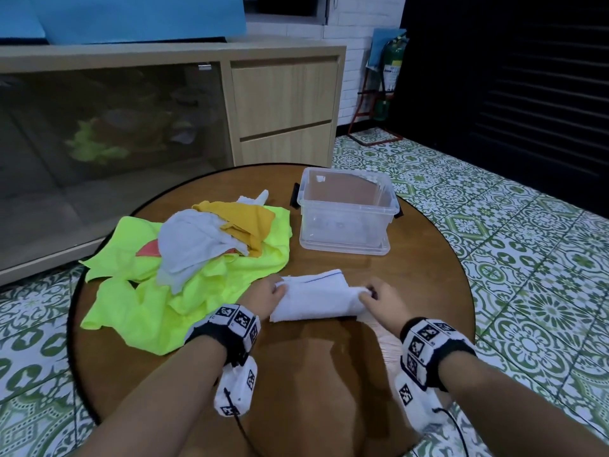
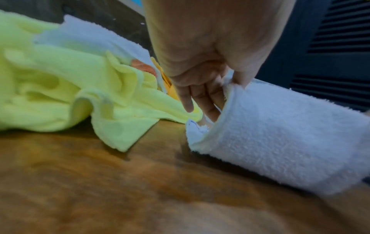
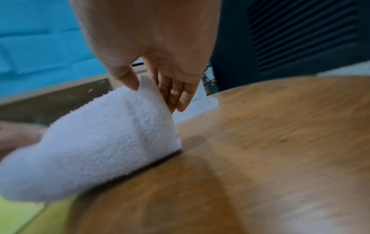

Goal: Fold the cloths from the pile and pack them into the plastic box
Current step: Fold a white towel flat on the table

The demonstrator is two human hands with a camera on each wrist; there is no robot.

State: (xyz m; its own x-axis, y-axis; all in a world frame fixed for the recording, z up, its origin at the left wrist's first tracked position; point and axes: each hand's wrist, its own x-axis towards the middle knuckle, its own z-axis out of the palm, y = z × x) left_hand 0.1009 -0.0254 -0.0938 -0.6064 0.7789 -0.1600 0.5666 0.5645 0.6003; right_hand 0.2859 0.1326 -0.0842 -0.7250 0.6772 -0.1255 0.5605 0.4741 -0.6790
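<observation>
Hands pinching white towel ends

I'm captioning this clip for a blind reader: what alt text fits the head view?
Both hands, left and right, pinch the ends of a white towel mid-fold on a round wooden table. A cloth pile lies to the left; an empty clear box stands behind.

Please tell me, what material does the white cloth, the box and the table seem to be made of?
White cloth: looks like terry towelling, with a fuzzy looped pile in both wrist views; fibre unclear.
Box: clear, glossy plastic; the table shows through its walls.
Table: brown wood or wood-look veneer, smooth and slightly shiny, with a dark rim; which one cannot be told.
</observation>
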